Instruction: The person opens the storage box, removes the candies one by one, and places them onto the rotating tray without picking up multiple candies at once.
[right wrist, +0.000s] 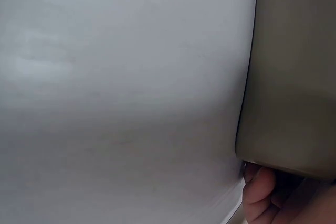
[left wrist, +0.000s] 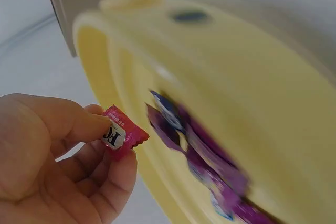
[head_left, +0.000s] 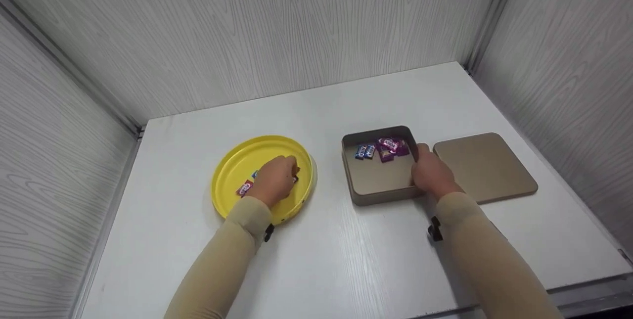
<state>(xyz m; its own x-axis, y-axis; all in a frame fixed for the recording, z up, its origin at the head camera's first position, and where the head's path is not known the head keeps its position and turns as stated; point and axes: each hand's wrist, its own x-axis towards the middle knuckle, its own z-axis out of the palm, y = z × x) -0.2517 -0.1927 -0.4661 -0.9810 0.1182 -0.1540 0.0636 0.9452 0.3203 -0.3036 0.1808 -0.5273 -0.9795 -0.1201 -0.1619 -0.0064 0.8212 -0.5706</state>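
Note:
My left hand (head_left: 276, 179) is inside the yellow round tray (head_left: 232, 165) and pinches a red wrapped candy (left wrist: 122, 137) between thumb and fingers (left wrist: 79, 121). Several purple and blue candies (left wrist: 205, 156) lie in the tray beside it; a red one (head_left: 244, 188) shows by the hand. My right hand (head_left: 430, 173) grips the right wall of the square gold tin (head_left: 376, 178), thumb (head_left: 423, 151) over the rim. Several purple and blue candies (head_left: 382, 148) lie at the tin's far side. The right wrist view shows only the tin's outer wall (right wrist: 289, 77) and one fingertip (right wrist: 260, 187).
The tin's flat gold lid (head_left: 484, 166) lies on the white table (head_left: 316, 259) just right of the tin. Grey wood-grain walls (head_left: 247, 27) close in the back and both sides. The table's front edge runs at the lower right.

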